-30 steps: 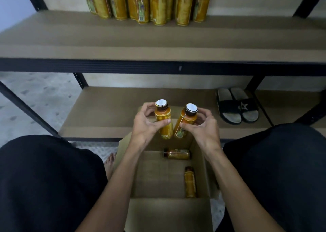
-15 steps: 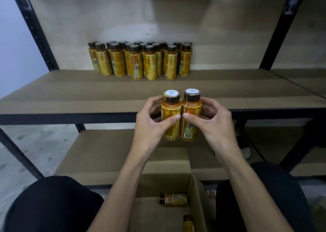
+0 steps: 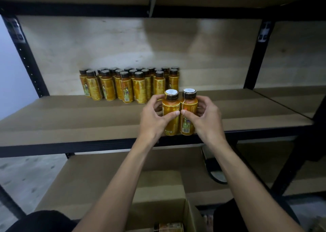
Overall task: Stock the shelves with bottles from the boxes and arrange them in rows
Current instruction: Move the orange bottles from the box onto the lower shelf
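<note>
Evidently both hands are gripping mid-body: left hand (image 3: pixel 153 120) wrapping one bottle (image 3: pixel 170 116), right hand (image 3: pixel 204 116) its twin (image 3: pixel 189 114), likely rigid, slick-labelled, centre frame

bare shelf board (image 3: pixel 247 108) right, bottle rows (image 3: pixel 130 85) crowding rear-left

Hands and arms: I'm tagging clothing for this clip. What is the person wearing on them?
Nothing visible. The left hand and right hand are bare: no gloves, rings or watch. Both forearms are bare, with no sleeve in view.
</note>
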